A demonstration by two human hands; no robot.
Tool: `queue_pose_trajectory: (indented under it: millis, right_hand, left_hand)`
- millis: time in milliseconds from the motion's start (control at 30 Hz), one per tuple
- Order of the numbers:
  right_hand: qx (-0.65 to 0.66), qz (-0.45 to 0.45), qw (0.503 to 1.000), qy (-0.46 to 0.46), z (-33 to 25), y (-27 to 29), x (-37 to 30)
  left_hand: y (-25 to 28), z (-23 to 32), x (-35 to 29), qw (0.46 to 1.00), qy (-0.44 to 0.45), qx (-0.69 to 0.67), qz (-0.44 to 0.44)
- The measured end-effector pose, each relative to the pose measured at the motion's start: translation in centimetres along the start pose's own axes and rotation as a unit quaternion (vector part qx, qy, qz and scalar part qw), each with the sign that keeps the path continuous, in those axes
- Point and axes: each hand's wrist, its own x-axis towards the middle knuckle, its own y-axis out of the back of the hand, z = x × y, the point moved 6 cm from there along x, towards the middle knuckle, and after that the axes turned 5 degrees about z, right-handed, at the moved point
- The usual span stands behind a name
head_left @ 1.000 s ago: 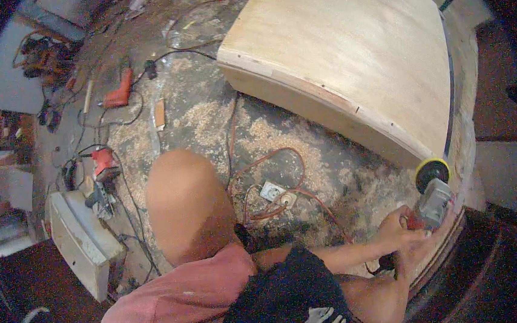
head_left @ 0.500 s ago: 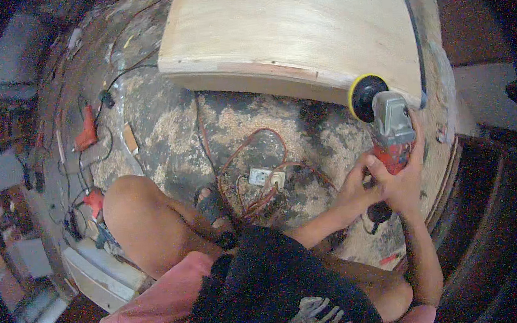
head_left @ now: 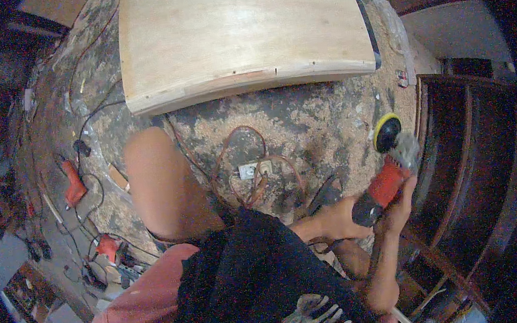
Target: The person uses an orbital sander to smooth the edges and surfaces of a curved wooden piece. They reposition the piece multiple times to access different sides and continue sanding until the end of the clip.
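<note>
A red angle grinder [head_left: 388, 183] with a grey gear head and a round black, yellow-edged sanding pad [head_left: 388, 132] is held in front of me, to the right. My left hand [head_left: 340, 217] is closed around its black rear end. Along the red body, my right hand [head_left: 403, 203] grips from the right side; some of its fingers are hidden. The pad is apart from the pale wooden panel piece [head_left: 242, 35], which lies ahead with its near edge facing me.
Sawdust covers the dark floor [head_left: 328, 116]. A white socket block [head_left: 252, 170] with looped orange cord lies before me. To the left are a red power drill [head_left: 73, 183], another red tool [head_left: 107, 248] and tangled cables. Dark wooden furniture [head_left: 451, 146] stands at the right.
Both hands have drawn the grinder down and away from the panel's near right corner, turning its pad. My view has shifted, and my knee has risen.
</note>
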Motion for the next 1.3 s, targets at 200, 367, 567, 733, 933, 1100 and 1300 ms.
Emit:
queue_pose_trajectory:
  millis: [200,367,567,733,933,1100,1300]
  right_hand:
    - [0.036,0.079,0.996,-0.037,3.6,0.8,-3.2]
    - [-0.012,0.064,0.998,0.016,5.8,-0.7,-3.7]
    - [0.034,0.014,0.998,-0.047,9.4,-3.7,-5.7]
    - [0.092,-0.003,0.991,-0.1,11.7,-4.7,-6.7]
    - [0.153,0.019,0.979,-0.133,12.5,-5.3,-7.4]
    - [0.138,-0.049,0.982,-0.123,11.6,-7.8,-6.6]
    - [0.079,-0.034,0.992,-0.091,11.2,-10.3,-5.7]
  left_hand:
    - [1.7,-3.2,-2.5,0.997,0.053,0.034,-0.037]
    - [3.8,-4.9,-4.6,0.988,0.127,0.082,0.029]
    - [6.8,-3.8,-7.8,0.99,0.113,0.077,0.031]
    - [8.7,-2.6,-10.0,0.99,0.115,0.075,0.035]
    - [9.7,-1.1,-10.9,0.99,0.113,0.073,0.045]
    - [10.3,0.7,-10.9,0.991,0.085,0.078,0.069]
    - [11.3,1.7,-10.8,0.99,0.079,0.074,0.088]
